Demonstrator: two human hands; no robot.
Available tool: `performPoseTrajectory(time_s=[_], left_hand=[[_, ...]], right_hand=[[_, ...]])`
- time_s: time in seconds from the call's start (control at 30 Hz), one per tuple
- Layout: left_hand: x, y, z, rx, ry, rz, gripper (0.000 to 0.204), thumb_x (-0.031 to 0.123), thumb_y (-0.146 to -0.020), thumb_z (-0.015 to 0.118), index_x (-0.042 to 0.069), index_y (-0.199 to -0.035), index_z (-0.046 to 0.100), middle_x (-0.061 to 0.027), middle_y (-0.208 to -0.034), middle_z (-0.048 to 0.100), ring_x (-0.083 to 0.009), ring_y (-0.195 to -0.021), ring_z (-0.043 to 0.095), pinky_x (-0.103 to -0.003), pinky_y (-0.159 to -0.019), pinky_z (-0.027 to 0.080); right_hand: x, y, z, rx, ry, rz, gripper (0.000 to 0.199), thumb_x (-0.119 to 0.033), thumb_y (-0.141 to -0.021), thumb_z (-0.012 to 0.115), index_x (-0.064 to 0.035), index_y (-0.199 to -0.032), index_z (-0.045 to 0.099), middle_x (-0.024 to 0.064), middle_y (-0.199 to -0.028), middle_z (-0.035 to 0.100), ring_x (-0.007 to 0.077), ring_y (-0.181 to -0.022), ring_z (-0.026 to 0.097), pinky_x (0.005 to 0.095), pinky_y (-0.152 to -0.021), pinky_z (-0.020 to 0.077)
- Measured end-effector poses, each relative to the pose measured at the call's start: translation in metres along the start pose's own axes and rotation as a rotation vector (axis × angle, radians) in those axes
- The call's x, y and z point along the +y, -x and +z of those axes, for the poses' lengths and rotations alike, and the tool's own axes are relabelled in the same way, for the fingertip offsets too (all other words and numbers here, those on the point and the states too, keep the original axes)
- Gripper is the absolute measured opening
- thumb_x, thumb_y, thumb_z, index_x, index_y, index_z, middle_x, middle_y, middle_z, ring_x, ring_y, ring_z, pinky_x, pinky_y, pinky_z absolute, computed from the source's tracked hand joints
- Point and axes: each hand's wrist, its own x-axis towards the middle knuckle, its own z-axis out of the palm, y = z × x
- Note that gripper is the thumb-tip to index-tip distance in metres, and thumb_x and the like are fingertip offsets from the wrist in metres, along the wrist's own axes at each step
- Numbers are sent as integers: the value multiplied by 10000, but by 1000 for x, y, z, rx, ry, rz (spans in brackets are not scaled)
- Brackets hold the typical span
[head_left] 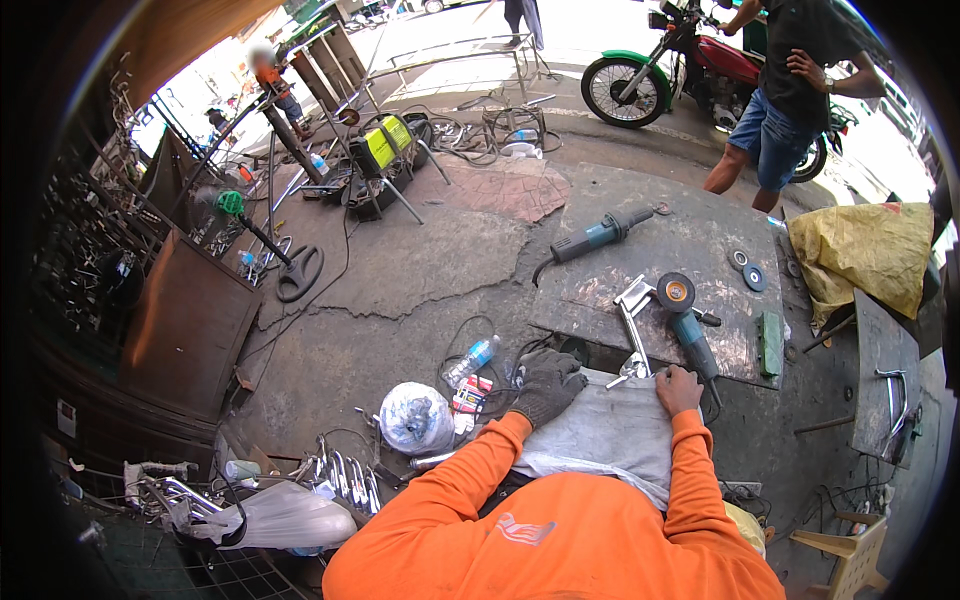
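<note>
A grey cloth (pixel 615 435) lies spread across my lap, up against the near edge of a worn work board (pixel 590 290). My left hand (pixel 548 388), in a dark glove, has its fingers curled at the cloth's upper left corner. At the upper right corner my bare right hand (pixel 680 389) is closed on the edge. A shiny metal bracket (pixel 632 325) lies between and just beyond my hands, its lower end touching the cloth. Close to my right hand rests an angle grinder (pixel 692 340) with an orange-centred disc facing up.
A second grinder (pixel 600 235), loose discs (pixel 753 277) and a green block (pixel 769 344) lie on the board. To the left are a water bottle (pixel 472 361) and a wrapped bundle (pixel 416 418). A person (pixel 785 110) stands by a motorcycle (pixel 690 65). A yellow-green machine (pixel 385 145) stands farther off.
</note>
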Motion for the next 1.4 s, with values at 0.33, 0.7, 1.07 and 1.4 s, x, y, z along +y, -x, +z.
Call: performPoseTrajectory(time_s=[0.33,0.7,1.07,1.4], left_hand=[[0,0,0,-1,14,-11,342,313,-944,782,56,-1169,770,-142,-1228,732,-358,-1203,675,-463,-1063,503],[-1,0,1,24,27,9,331,303,-937,788,43,-1141,769,-160,-1194,734,-367,-1182,670,-470,-1053,506],[-3,0,3,11,42,-16,328,299,-938,791,48,-1148,774,-163,-1217,733,-371,-1182,674,-465,-1063,503],[-1,0,1,19,30,-9,315,300,-935,795,59,-1136,777,-141,-1204,734,-361,-1201,664,-467,-1075,488]], right_hand=[[1,-1,1,4,13,2,373,-397,-998,602,-85,-1096,782,129,-1198,790,403,-1194,665,649,-1044,476],[-2,1,-3,-7,11,2,369,-401,-994,604,-95,-1095,783,127,-1197,790,400,-1199,661,642,-1045,472],[-2,1,-4,-15,5,6,374,-400,-987,607,-94,-1109,785,127,-1197,788,400,-1212,657,653,-1065,464],[-1,1,-2,-1,5,-1,385,-414,-989,608,-74,-1095,756,125,-1186,781,408,-1215,652,629,-1041,478]])
